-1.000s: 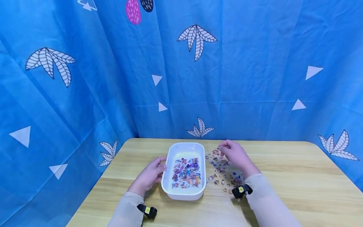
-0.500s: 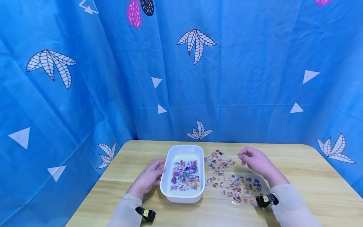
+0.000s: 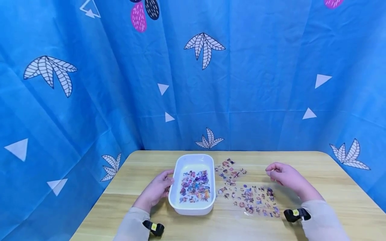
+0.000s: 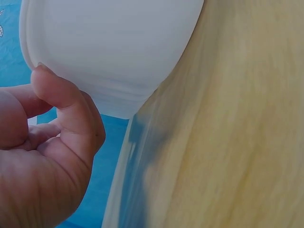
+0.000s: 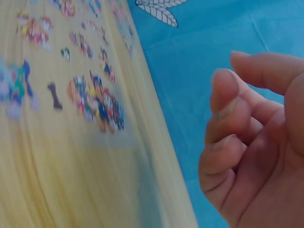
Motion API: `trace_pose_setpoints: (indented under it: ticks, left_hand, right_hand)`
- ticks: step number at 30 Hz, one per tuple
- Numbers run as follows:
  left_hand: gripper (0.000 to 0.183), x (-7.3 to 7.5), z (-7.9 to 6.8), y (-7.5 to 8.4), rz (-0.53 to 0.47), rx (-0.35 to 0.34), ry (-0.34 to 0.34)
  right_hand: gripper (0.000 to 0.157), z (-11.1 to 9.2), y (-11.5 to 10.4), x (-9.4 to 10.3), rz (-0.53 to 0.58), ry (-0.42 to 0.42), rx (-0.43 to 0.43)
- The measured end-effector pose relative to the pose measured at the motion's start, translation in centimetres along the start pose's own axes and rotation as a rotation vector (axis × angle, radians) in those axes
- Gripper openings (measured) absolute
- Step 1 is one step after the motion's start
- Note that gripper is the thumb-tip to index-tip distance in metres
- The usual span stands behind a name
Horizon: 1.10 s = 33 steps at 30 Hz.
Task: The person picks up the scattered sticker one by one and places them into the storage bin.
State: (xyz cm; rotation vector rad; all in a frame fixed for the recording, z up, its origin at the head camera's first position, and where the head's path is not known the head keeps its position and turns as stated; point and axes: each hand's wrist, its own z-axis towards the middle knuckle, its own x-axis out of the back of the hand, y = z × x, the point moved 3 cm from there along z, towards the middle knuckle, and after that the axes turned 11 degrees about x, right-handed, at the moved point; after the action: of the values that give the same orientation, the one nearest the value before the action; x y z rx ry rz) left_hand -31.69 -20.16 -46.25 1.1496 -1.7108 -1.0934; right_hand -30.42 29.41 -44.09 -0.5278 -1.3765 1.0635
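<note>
A white plastic tub [image 3: 191, 211] sits left of the middle of the wooden table, with colourful cartoon stickers [image 3: 196, 187] spread over its floor. My left hand [image 3: 156, 188] grips the tub's left rim; in the left wrist view a fingertip lies against the white wall and other fingers are partly hidden. To the tub's right lies clear film with small cartoon stickers [image 3: 250, 197], also seen close up in the right wrist view. My right hand [image 3: 286, 177] is above the table right of these stickers, its fingers loosely curled with nothing visible between them.
The pale wooden table [image 3: 328, 187] has a rounded back edge. A blue curtain [image 3: 259, 83] with white leaf and triangle prints hangs behind it and along the sides. Black wrist cameras [image 3: 297, 215] are strapped over both sleeves.
My right hand has moved right, away from the upper stickers, uncovering more of the film. The left hand stays at the tub. The head view has shifted slightly.
</note>
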Motion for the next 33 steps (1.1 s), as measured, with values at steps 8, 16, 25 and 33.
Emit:
trace_pose_setpoints:
  ticks: [8,16,25,33]
  left_hand:
    - [0.049,-0.1,0.2,-0.2,0.002,0.009,0.007]
    - [0.049,-0.1,0.0,-0.1,0.0,0.008,0.012]
    - [0.05,0.2,0.1,-0.1,-0.003,0.007,0.003]
    - [0.05,0.2,0.1,-0.2,0.006,0.021,0.006]
  right_hand:
    - [0.036,-0.6,1.3,0.2,-0.03,-0.064,-0.033]
    - [0.037,-0.9,2.2,-0.3,0.023,-0.157,-0.033]
    - [0.035,-1.0,3.3,-0.3,0.031,-0.18,-0.034]
    - [0.034,-1.4,3.8,0.2,-0.009,-0.197,-0.031]
